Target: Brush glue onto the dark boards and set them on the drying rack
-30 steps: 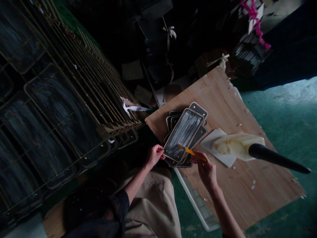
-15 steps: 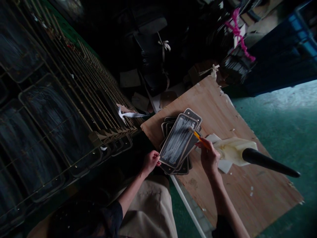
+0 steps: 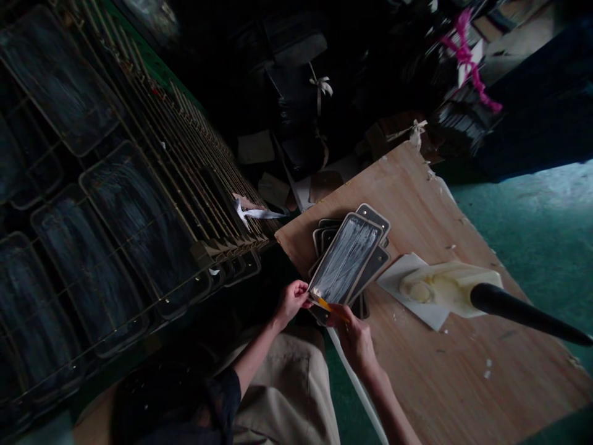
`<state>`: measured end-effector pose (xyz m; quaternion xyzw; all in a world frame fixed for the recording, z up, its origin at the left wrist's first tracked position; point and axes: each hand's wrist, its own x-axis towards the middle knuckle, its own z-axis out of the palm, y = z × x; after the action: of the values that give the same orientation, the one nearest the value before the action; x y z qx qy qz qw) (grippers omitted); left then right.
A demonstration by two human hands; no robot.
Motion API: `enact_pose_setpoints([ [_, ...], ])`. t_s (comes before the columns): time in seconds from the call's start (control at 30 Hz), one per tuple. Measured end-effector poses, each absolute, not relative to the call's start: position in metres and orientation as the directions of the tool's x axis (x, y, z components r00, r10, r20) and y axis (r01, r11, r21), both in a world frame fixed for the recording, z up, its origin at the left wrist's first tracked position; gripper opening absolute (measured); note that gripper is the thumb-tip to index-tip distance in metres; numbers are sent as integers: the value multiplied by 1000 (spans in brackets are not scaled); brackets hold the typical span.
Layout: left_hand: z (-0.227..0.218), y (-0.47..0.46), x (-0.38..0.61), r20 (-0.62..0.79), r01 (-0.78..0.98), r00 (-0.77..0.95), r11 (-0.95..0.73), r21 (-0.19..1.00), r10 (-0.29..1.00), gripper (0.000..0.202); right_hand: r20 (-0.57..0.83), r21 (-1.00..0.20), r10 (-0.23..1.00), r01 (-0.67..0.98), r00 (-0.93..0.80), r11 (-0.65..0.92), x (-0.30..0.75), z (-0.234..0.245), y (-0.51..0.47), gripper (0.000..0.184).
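Observation:
A dark rectangular panel with rounded corners (image 3: 349,256), streaked white, lies on top of a loose pile of similar dark panels (image 3: 377,266). My left hand (image 3: 295,300) pinches its lower left corner between thumb and fingers. In my right hand (image 3: 354,337) is a brush with a yellow handle (image 3: 327,304), its tip touching the panel's lower end close to my left fingers. To the right, a pale translucent bottle with a long black nozzle (image 3: 451,287) lies on its side, partly over a white sheet (image 3: 430,312).
The pile rests on a wooden board (image 3: 463,371). At left stands a wire rack (image 3: 185,185) holding several white-streaked panels (image 3: 134,216). Dark tied stacks (image 3: 296,99) fill the back. A dark blue bin (image 3: 542,111) stands at the far right on a green floor (image 3: 519,216).
My right hand has drawn the brush from the panel's upper right down to its lower left end. My left hand keeps its corner grip. The whole view has shifted slightly.

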<state>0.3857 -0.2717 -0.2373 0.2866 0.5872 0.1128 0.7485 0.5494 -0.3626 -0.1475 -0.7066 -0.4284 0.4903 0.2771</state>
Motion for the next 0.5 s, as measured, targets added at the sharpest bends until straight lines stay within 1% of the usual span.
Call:
enact_pose_setpoints([
  [0.1,-235,-270,386,-830,184,280,821,540,483,24,-483,-828,844,195,232,-526,565,-158,-347,25],
  [0.17,-234,-268,387,-838,193,291,830,524,462,25,-424,-847,827,162,369,-507,583,-166,-333,25],
  [0.23,-232,-267,389,-837,191,318,835,516,445,27,-310,-871,793,177,524,-458,602,-171,-314,26],
  [0.3,-229,-264,391,-835,197,341,835,513,432,28,-188,-890,748,212,637,-404,619,-175,-296,27],
  [0.33,-228,-263,391,-834,203,347,834,513,428,29,-137,-893,737,239,662,-380,627,-177,-287,27],
  [0.4,-225,-261,392,-833,199,352,836,512,426,33,-72,-884,753,307,654,-352,639,-182,-275,26],
  [0.47,-222,-260,392,-827,151,365,849,507,429,37,-51,-863,769,360,637,-355,648,-186,-269,27],
  [0.5,-221,-259,391,-822,120,374,856,502,430,40,-44,-855,758,368,650,-365,651,-188,-270,28],
])
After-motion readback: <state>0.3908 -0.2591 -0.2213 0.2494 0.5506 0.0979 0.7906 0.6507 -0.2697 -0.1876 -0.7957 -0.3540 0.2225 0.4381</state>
